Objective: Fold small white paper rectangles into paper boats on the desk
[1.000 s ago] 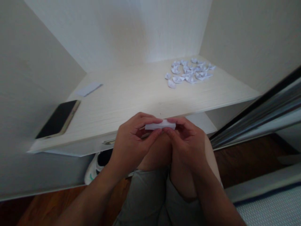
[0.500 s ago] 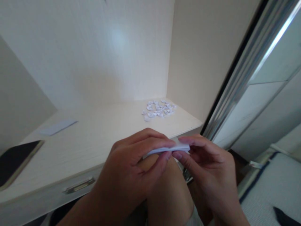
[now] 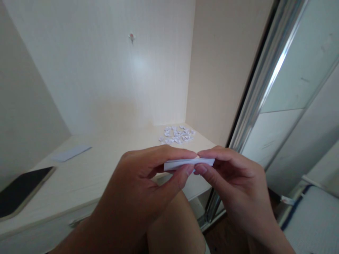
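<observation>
Between my two hands is a narrow folded strip of white paper [image 3: 174, 164], held level above my knee. My left hand [image 3: 148, 180] pinches it near the middle, thumb below and index finger along the top. My right hand [image 3: 235, 180] pinches its right part the same way, and the two thumbs nearly meet. Several small folded white paper pieces [image 3: 182, 134] lie in a loose cluster at the desk's back right corner. Fingers cover part of the strip.
On the left of the desk [image 3: 116, 151] lie a flat stack of white paper [image 3: 71, 153] and a dark flat tablet-like object [image 3: 23, 190]. A drawer handle [image 3: 76, 221] shows below the front edge. A metal-framed sliding door [image 3: 254, 109] stands on the right, with a mattress [image 3: 315, 215] beyond.
My view has tilted up and shifted. The folded paper strip has turned so its long face shows more, and my hands keep their pinch on it.
</observation>
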The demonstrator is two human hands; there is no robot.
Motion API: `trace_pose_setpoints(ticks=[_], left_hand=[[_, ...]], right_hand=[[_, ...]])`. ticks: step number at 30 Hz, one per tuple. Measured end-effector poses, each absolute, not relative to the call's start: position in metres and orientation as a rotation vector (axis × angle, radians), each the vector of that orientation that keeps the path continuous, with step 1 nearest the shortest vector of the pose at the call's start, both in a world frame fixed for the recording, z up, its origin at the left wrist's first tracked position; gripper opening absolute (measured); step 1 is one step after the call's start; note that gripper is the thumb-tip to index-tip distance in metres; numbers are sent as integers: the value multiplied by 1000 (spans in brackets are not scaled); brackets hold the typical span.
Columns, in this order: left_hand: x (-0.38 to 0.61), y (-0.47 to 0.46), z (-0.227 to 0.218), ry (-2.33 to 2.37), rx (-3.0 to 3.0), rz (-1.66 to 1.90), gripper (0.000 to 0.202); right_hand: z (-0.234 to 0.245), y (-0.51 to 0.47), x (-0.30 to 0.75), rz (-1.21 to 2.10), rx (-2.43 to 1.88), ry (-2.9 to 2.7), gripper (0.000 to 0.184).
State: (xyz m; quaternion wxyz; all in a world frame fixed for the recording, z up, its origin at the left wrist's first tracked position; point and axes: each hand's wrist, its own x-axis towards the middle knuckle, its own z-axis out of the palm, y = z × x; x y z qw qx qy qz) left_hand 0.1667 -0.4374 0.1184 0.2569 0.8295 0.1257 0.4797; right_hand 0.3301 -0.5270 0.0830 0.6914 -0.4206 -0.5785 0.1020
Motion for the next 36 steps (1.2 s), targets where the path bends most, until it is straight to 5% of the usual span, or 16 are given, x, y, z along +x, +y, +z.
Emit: trace_pose_setpoints(ticks=[22,36], left_hand=[[181,-431,126,388,2025,1182,10],[204,-425,116,311,1644,1184,13]], right_hand=[[89,-516,329,383,-818,-1175,21],[84,-513,326,203,-880,-948,16]])
